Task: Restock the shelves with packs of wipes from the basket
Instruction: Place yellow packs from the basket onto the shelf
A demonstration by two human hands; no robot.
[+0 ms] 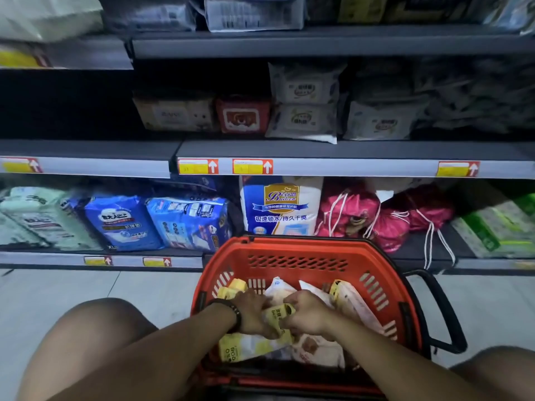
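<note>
Red basket [289, 246] holds wipe packs [357, 303]; left hand [254, 314] and right hand [308, 316] grip one yellow pack [281, 311].

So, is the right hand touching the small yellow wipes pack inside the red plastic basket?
Touching. The head view shows the right hand gripping the small yellow wipes pack.

the top packs [254, 13] at 12 o'clock are cut off by the edge. the price tags [197, 166] are too blurry to read. the dark packs [469, 96] at 2 o'clock are too dim to tell apart. the left hand [254, 314] and right hand [309, 316] grip a yellow pack [283, 311] and hide most of it.
</note>
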